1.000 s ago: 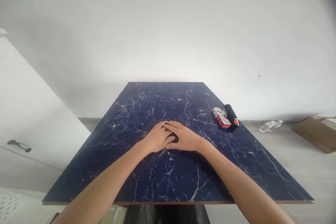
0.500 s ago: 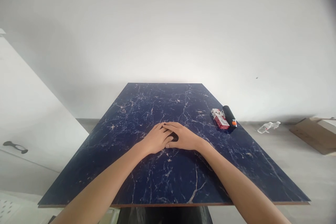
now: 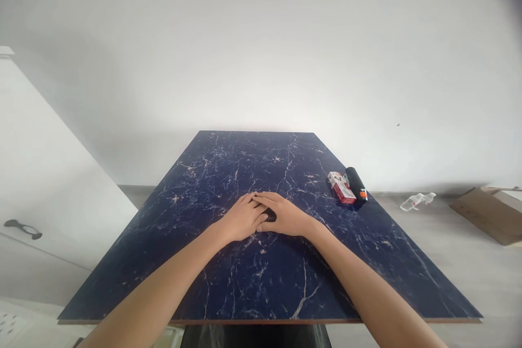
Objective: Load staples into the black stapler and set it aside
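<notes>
Both hands lie palm down on a dark blue table with white marbled veins [image 3: 261, 283]. My left hand [image 3: 241, 218] has its fingers stretched out, their tips meeting those of the other hand. Coming in from the other side, my right hand [image 3: 287, 216] also has its fingers extended, some of them crossing over the left fingertips. The two thumbs touch or nearly touch. A dark patch shows in the gap between the hands; whether it is shadow or an object I cannot tell. Neither hand visibly grips anything.
At the table's right edge, a red and white box [image 3: 341, 187] lies beside a black roll with an orange label [image 3: 356, 184]. Clear plastic bottles [image 3: 416, 202] and a cardboard box [image 3: 487, 215] are on the floor at right. A white cabinet [image 3: 49, 174] stands at left.
The view has shifted very slightly. My hands keep the same place and pose on the table.
</notes>
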Tool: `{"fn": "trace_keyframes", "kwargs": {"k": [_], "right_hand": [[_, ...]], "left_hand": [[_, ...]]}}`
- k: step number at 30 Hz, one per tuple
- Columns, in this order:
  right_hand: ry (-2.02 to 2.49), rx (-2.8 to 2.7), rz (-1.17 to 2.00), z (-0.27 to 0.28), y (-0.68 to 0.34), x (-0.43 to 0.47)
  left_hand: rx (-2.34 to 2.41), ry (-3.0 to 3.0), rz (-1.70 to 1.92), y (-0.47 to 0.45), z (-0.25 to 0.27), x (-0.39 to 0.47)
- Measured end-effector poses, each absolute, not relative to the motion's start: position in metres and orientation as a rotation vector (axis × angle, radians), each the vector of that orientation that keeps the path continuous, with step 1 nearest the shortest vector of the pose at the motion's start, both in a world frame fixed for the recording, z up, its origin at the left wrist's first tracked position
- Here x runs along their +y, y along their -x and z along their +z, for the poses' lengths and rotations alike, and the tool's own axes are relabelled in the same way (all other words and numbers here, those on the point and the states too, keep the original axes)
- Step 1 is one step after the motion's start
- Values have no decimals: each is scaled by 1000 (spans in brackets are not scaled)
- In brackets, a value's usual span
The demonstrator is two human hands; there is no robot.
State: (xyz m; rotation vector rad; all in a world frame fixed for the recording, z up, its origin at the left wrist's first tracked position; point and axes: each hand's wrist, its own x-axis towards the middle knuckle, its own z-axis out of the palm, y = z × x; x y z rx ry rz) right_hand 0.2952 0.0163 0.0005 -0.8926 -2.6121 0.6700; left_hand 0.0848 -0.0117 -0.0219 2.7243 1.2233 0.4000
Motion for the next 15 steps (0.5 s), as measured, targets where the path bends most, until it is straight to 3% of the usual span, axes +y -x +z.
{"fn": "trace_keyframes", "kwargs": {"k": [10, 15], "right_hand": [[833, -2607, 619, 3, -291, 16], [787, -2466, 684, 8, -288, 12]], "left_hand": [[1209, -2689, 480, -83, -19, -11], [1253, -2531, 786, -80, -5, -10]]}}
